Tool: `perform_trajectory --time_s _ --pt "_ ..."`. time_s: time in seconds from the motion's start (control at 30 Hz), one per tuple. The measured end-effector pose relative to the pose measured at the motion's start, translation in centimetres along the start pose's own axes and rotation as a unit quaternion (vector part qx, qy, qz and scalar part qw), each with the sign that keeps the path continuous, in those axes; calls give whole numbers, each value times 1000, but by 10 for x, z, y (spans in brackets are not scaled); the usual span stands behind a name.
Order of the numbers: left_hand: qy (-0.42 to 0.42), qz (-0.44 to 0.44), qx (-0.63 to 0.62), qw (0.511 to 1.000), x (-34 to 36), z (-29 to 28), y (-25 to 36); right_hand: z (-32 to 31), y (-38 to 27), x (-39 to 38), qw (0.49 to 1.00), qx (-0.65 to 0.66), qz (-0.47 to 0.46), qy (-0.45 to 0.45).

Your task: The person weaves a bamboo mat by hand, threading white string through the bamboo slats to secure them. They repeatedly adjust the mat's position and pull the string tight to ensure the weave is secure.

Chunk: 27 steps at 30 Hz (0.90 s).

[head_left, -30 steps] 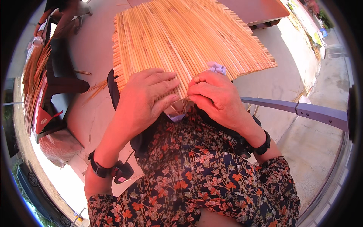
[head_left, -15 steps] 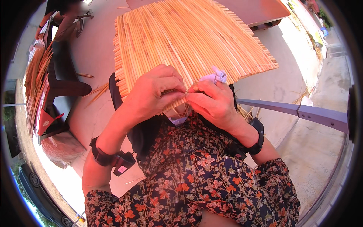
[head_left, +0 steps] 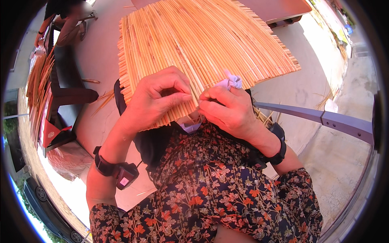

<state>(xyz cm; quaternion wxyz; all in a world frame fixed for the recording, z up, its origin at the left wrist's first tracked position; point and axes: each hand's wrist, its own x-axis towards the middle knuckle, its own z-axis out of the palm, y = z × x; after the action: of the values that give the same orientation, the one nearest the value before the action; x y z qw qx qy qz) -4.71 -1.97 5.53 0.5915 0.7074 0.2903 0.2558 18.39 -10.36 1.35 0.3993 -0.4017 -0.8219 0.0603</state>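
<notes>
A mat of straight, straw-coloured reeds (head_left: 194, 36) lies across my lap and stretches away from me, its near edge under my hands. My left hand (head_left: 160, 97) is over the near left part of the mat, thumb and forefinger pinched together; whatever is between them is too small to make out. At the mat's near edge, my right hand (head_left: 229, 107) is closed, thumb against the curled forefinger, and what it pinches is hidden. A knotted lavender strip (head_left: 234, 82) shows just beyond the right knuckles. Another lavender piece (head_left: 190, 127) is below the mat's edge.
A dark bench (head_left: 67, 95) with a bundle of loose reeds (head_left: 38, 85) is on the left, and a seated person (head_left: 71, 30) is behind it. A grey metal bar (head_left: 308, 113) runs in from the right. A table (head_left: 279, 10) stands beyond the mat.
My left hand has drawn away to the left from the right hand, opening a gap between their fingertips. My right hand has hardly moved. The mat has shifted slightly.
</notes>
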Motion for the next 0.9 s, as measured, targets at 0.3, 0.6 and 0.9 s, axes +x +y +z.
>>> perform_trajectory --time_s 0.3,0.6,0.9 --pt "-26 77 154 985 0 3 -2 2 -4 0 999 -23 -26 1" --pt "-18 29 116 993 -3 2 -3 -1 -4 2 999 -24 -30 -6" --pt "59 -1 -146 987 0 -9 2 1 -1 -9 993 -70 -63 -70"
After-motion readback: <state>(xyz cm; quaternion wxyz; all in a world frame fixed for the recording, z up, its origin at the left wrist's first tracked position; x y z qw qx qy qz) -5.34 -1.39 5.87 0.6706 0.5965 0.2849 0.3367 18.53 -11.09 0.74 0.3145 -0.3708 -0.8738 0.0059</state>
